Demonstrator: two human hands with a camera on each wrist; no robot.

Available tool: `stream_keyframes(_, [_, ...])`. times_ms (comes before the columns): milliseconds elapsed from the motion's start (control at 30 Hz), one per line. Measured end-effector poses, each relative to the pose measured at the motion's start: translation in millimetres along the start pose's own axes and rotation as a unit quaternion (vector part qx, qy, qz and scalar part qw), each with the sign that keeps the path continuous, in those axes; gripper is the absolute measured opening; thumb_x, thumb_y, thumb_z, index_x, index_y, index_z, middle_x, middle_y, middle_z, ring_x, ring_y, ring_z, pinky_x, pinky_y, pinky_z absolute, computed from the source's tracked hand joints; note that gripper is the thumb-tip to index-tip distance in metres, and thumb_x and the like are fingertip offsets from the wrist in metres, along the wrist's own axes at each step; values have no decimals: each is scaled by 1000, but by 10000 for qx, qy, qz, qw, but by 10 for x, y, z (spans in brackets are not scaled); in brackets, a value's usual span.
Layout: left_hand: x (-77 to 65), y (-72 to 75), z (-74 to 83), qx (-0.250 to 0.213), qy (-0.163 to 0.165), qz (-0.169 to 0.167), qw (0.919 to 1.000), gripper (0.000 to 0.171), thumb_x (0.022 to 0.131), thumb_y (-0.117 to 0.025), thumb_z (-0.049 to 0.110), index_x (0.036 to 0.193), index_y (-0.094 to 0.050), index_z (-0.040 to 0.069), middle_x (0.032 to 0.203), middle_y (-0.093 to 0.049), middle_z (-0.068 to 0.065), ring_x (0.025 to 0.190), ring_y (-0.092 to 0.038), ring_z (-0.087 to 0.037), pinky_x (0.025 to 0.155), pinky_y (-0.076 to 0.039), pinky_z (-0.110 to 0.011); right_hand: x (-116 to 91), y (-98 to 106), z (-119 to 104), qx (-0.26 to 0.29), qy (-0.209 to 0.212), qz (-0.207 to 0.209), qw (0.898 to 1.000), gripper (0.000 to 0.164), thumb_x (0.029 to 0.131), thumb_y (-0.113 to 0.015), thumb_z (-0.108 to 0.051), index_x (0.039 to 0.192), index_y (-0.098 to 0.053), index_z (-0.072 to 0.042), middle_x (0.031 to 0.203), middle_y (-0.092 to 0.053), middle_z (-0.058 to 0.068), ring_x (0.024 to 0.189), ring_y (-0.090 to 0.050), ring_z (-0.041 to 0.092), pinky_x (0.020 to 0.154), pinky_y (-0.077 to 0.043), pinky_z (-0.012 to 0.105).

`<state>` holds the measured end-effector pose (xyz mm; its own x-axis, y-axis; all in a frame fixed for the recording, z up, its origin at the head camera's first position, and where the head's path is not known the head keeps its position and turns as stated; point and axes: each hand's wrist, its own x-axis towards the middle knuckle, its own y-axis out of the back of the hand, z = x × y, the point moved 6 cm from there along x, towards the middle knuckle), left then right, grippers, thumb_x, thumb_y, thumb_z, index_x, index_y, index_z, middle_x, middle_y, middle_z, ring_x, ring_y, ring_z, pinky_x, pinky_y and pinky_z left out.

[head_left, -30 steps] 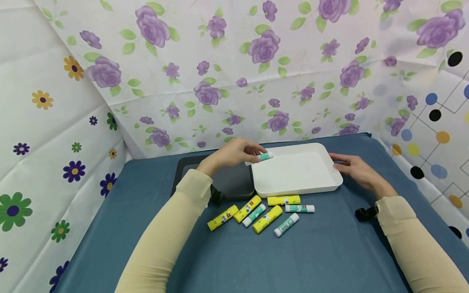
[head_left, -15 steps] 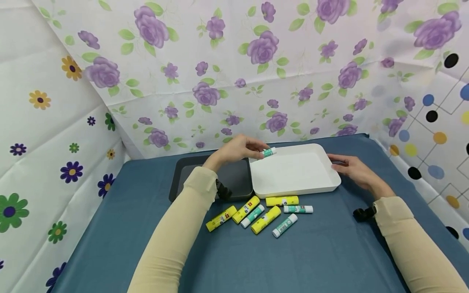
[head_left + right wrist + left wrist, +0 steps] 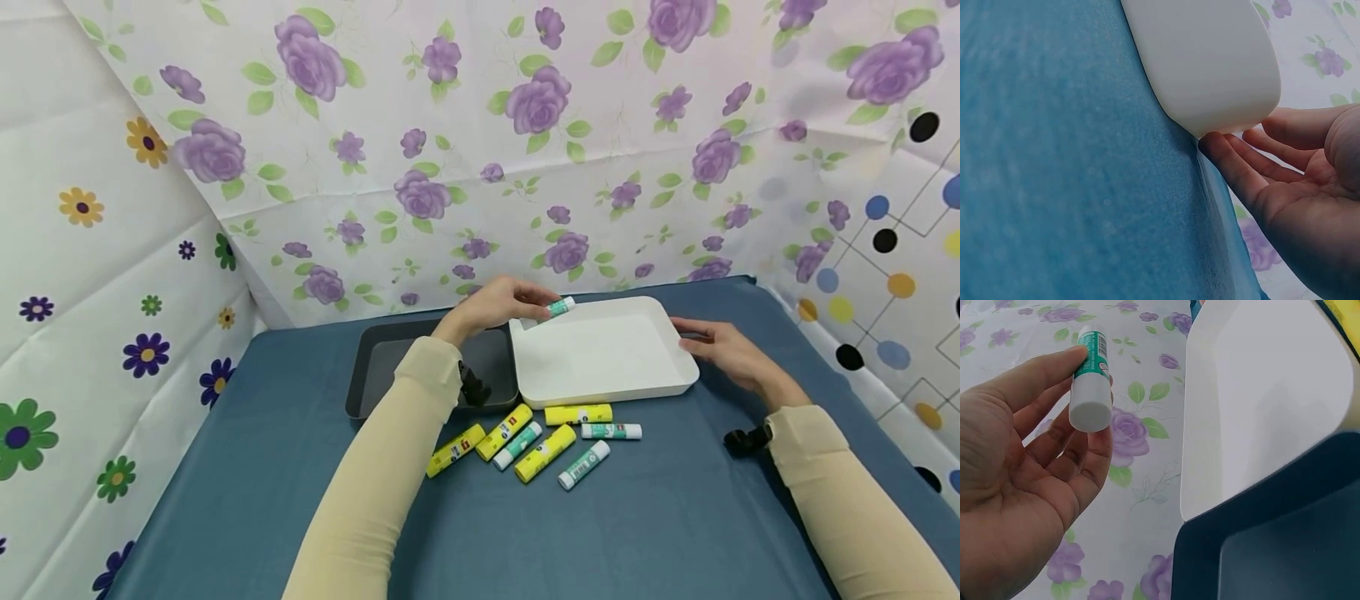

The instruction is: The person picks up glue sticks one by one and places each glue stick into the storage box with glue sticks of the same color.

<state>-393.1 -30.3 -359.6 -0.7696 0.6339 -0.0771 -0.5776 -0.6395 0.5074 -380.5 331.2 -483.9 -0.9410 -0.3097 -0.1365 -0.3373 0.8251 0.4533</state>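
Note:
Between thumb and fingers, my left hand point(image 3: 501, 305) pinches a small glue stick point(image 3: 1091, 384), white with a green label. In the head view it hangs over the far left corner of the white tray point(image 3: 603, 354). At that tray's right end, my right hand point(image 3: 727, 350) touches the outer wall with extended fingertips, seen close in the right wrist view at the tray's rounded corner point(image 3: 1229, 106). Several glue sticks lie in front of the trays, some yellow point(image 3: 545, 454), others white and green point(image 3: 584, 465).
Left of the white tray and against it stands a dark grey tray point(image 3: 360, 367), partly hidden by my left forearm. A blue cloth point(image 3: 285, 467) covers the table. Flower-printed sheets point(image 3: 420, 150) hang behind and at the left, a dotted one point(image 3: 900, 333) at the right.
My left hand has moved right and slightly up with the glue stick, from the border between the trays to over the white tray's far corner. The right hand stays at the tray's end.

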Motion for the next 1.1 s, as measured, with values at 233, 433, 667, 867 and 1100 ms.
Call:
stream_keyframes(233, [139,-24,-2,-81,12,71,9999,37,101,-71,18,138,-70,13,126,-71,-5,113,-66,-20,99,-54,-35,-8,5,-26,15,5,10,10000,67,110,-56,-28,165,-26,-4,166,-27,27,151,-28,48,114,-33,66])
stream_keyframes(433, [241,-98,-39,-151,-78,306,9994,34,100,-73,15,134,-72,12,120,-72,-6,106,-66,-21,93,-55,-32,-31,-16,-49,70,3,-29,10000,69,109,-57,-31,165,-27,-3,166,-27,28,150,-28,50,114,-33,66])
stream_keyframes(667, [332,-152,-80,39,17,605,9982,33,99,-74,14,132,-73,14,118,-72,-5,103,-66,-20,90,-56,-30,-34,-17,-36,94,18,-11,10000,69,110,-57,-30,164,-27,-1,165,-27,29,150,-26,51,116,-30,67])
stream_keyframes(867, [410,-160,-126,99,25,759,9971,33,98,-74,11,132,-74,13,116,-72,-7,102,-65,-20,91,-56,-32,-21,-17,-18,86,34,-15,10000,69,109,-57,-30,164,-27,-2,165,-26,29,150,-27,51,115,-30,68])
stream_keyframes(1100, [525,-183,-221,306,-52,868,9957,32,96,-77,8,128,-76,11,107,-71,-8,93,-65,-19,84,-56,-31,-23,-15,-12,10,42,-1,10000,68,110,-56,-30,164,-26,-2,165,-27,29,150,-28,51,114,-33,67])
